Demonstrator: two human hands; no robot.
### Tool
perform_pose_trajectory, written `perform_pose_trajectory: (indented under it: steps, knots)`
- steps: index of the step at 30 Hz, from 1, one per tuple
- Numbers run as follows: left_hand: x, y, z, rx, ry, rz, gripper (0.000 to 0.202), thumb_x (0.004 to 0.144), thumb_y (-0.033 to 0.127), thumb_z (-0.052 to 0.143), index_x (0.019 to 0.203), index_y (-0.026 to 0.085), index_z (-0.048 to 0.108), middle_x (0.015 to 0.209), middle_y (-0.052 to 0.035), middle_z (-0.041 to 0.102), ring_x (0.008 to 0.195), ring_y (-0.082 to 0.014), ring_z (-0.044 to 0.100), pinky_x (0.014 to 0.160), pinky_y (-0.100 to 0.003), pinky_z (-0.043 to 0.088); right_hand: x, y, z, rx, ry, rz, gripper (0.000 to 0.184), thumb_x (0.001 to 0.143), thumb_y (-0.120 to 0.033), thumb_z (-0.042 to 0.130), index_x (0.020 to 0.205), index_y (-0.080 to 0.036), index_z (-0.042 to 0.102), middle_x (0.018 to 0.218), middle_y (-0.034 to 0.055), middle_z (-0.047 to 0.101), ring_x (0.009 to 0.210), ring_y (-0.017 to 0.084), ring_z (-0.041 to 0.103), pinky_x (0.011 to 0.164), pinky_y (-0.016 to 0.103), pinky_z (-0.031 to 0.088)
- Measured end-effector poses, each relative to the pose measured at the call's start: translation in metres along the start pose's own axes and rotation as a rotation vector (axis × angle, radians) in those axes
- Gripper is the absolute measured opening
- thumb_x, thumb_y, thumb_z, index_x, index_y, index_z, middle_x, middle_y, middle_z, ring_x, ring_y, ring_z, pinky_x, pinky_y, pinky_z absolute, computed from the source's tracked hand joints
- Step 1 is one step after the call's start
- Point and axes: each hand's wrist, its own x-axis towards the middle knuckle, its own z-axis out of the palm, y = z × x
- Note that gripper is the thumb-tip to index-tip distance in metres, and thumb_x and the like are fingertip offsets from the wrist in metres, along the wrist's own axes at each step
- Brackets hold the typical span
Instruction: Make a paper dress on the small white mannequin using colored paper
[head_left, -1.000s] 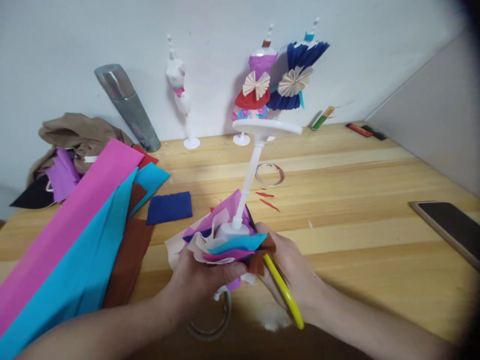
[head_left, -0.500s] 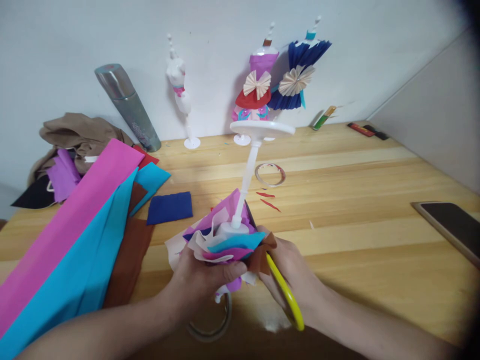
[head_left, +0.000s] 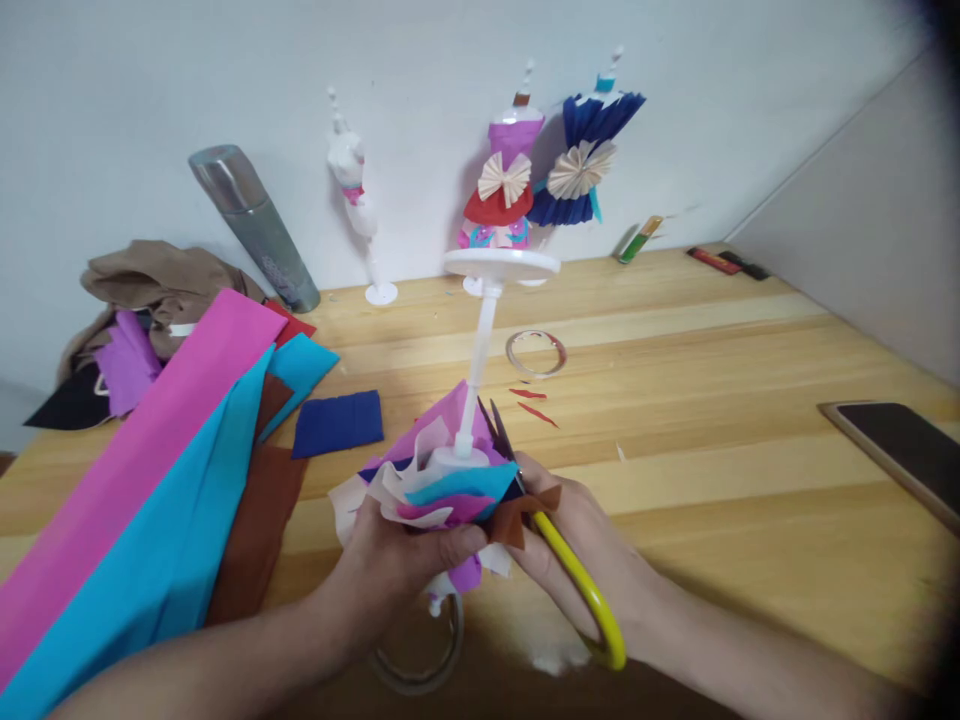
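My left hand (head_left: 397, 560) is closed around a small white mannequin stand (head_left: 480, 350), held upside down with its round base up. Layers of purple, white, blue, pink and brown crepe paper (head_left: 457, 490) wrap the figure. In my right hand (head_left: 585, 540) are scissors with yellow handles (head_left: 577, 580). Their dark blades are parted and lie along the right side of the paper, near the stand's stem. Brown paper (head_left: 517, 515) sticks out beside the blades. Much of the figure's body is hidden by paper and fingers.
Long crepe sheets (head_left: 150, 480) lie at left, beside a folded navy piece (head_left: 337, 420). Against the wall stand a thermos (head_left: 259, 230), a bare mannequin (head_left: 352, 190) and two dressed ones. A tape roll (head_left: 536, 353), red scraps (head_left: 538, 413) and a phone (head_left: 907, 450) lie on the table.
The scissor blades have come into clearer view and stand apart beside the stem. The yellow handle has shifted slightly right and down. The stand has moved a little left in view.
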Motion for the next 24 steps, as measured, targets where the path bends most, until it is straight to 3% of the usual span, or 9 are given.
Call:
perform_pose_trajectory:
  steps: [3, 7, 16, 20, 24]
  knots:
    - [-0.001, -0.001, -0.002, 0.021, -0.013, -0.008, 0.042, 0.063, 0.042, 0.090, 0.091, 0.016, 0.074, 0.089, -0.0060, 0.076, 0.081, -0.0206, 0.069, 0.073, -0.029, 0.055, 0.002, -0.001, -0.004, 0.084, -0.018, 0.033, 0.018, 0.093, -0.038, 0.055, 0.102, -0.022, 0.054, 0.079, -0.0003, 0.061, 0.067, 0.017, 0.059, 0.073, 0.032, 0.055]
    - [-0.001, -0.004, -0.003, 0.052, -0.028, -0.029, 0.041, 0.064, 0.042, 0.089, 0.094, 0.017, 0.074, 0.087, -0.0043, 0.075, 0.078, -0.0184, 0.067, 0.069, -0.027, 0.055, 0.004, -0.006, -0.009, 0.054, -0.025, 0.035, 0.022, 0.090, -0.042, 0.055, 0.096, -0.021, 0.055, 0.089, 0.0050, 0.063, 0.076, 0.020, 0.063, 0.070, 0.032, 0.052]
    - [0.000, -0.001, -0.003, -0.006, -0.118, -0.017, 0.031, 0.066, 0.037, 0.089, 0.086, 0.017, 0.076, 0.078, -0.0025, 0.074, 0.068, -0.0128, 0.064, 0.061, -0.021, 0.051, 0.006, -0.015, -0.018, 0.056, -0.041, 0.083, 0.018, 0.090, -0.037, 0.052, 0.098, -0.021, 0.053, 0.089, 0.0056, 0.070, 0.074, 0.020, 0.066, 0.064, 0.030, 0.049]
    - [0.001, -0.001, -0.002, -0.014, -0.180, -0.018, 0.026, 0.069, 0.034, 0.088, 0.085, 0.016, 0.077, 0.079, -0.0044, 0.075, 0.074, -0.0157, 0.067, 0.065, -0.022, 0.053, 0.007, -0.017, -0.017, 0.075, -0.045, 0.079, 0.011, 0.088, -0.030, 0.053, 0.096, -0.022, 0.053, 0.081, 0.0018, 0.070, 0.069, 0.018, 0.064, 0.064, 0.028, 0.048]
    - [0.003, -0.008, -0.005, 0.004, -0.154, -0.023, 0.033, 0.068, 0.031, 0.089, 0.096, 0.017, 0.077, 0.091, -0.0062, 0.077, 0.084, -0.0176, 0.069, 0.074, -0.024, 0.055, 0.007, -0.017, -0.015, 0.029, 0.002, 0.064, 0.006, 0.086, -0.025, 0.053, 0.091, -0.022, 0.053, 0.078, 0.0000, 0.065, 0.065, 0.015, 0.058, 0.061, 0.026, 0.045]
